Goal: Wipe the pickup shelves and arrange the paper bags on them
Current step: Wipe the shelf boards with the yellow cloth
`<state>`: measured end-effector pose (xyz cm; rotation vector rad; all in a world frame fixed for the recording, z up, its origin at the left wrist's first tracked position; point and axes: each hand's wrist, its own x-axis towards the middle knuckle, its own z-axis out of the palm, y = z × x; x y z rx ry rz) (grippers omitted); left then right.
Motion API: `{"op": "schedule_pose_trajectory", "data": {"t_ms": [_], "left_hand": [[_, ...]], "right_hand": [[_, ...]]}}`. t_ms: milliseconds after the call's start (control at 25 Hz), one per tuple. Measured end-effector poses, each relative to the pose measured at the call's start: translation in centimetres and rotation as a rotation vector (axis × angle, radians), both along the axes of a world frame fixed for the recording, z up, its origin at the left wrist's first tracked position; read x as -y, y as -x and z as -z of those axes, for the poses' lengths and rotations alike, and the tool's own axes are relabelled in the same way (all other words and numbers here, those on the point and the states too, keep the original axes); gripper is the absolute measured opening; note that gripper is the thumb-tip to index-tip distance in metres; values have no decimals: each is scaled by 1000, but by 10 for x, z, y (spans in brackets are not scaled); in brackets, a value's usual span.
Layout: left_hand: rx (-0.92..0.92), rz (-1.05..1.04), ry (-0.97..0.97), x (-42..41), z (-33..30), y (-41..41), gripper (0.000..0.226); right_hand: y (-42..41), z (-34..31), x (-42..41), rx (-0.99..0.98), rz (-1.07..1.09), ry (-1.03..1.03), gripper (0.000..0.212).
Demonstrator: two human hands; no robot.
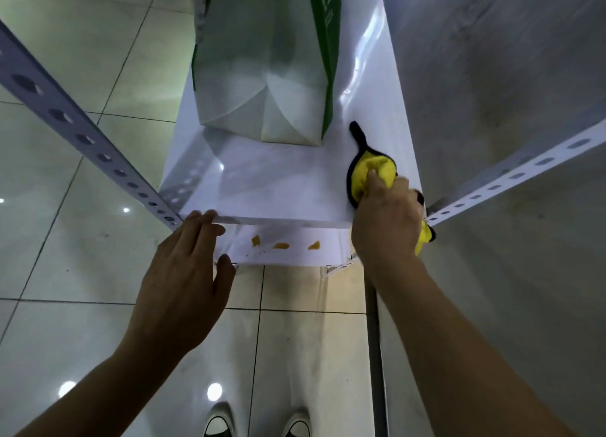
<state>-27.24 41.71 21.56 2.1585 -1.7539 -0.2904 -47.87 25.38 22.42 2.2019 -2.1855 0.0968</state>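
Shop: pickup shelf (262, 187), paper bag (262, 59)

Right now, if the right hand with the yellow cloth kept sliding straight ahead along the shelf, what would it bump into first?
Probably nothing soon: the right hand points along the bare strip of shelf right of the paper bag. It might graze the bag's green edge; depth is unclear.

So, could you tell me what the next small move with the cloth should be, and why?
Probably sweep the yellow cloth leftward along the shelf. The right hand grips it at the right front corner, the stretch before the paper bag lies open, and the left hand rests at the front edge.
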Motion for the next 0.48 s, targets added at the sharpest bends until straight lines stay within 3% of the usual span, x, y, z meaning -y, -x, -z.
{"op": "schedule_pose_trajectory", "data": {"t_ms": [200, 480], "left_hand": [[10, -26, -21, 2, 0, 9, 49], [47, -58, 9, 16, -1, 19, 54]], "right_hand": [[0, -20, 87, 156, -31, -155, 48], [-1, 8, -30, 196, -182, 29, 48]]}}
